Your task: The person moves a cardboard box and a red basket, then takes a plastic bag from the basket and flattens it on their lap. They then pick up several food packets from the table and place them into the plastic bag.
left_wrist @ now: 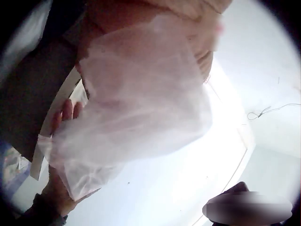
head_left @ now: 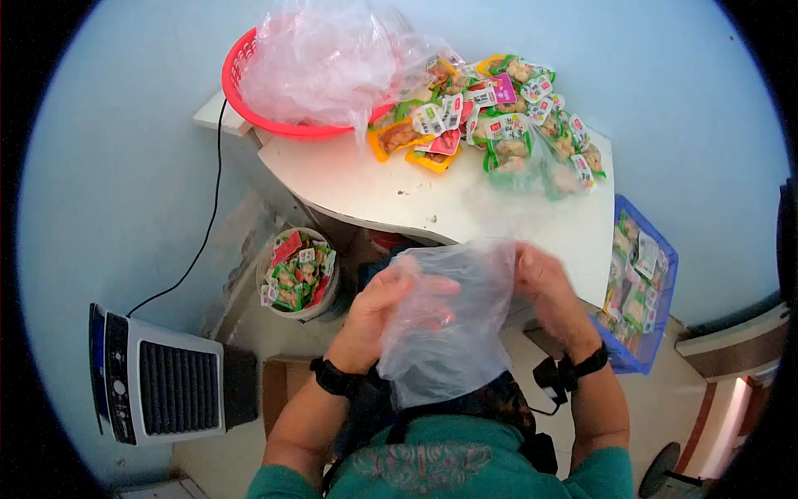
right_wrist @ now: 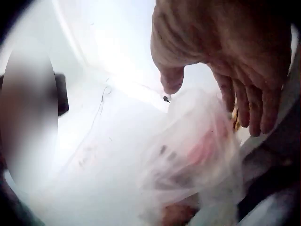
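Observation:
A clear plastic bag (head_left: 453,333) spreads between the two hands in front of the torso. At its left side is the left hand (head_left: 386,308), its extended fingers showing through the film; whether they are inside or behind the bag cannot be told. The right hand (head_left: 553,291) is at the bag's upper right edge, blurred. In the right wrist view the right hand (right_wrist: 221,61) has loose, extended fingers beside the bag (right_wrist: 193,160). The bag (left_wrist: 141,103) hides much of the left hand in the left wrist view. No contents are discernible in the bag.
Snack packets (head_left: 507,129) lie piled on the white table (head_left: 357,183), beside a red basket (head_left: 312,131) of plastic bags. A bucket (head_left: 320,309) of packets stands below left, a blue crate (head_left: 665,312) of packets at right. An air cooler (head_left: 179,387) stands far left.

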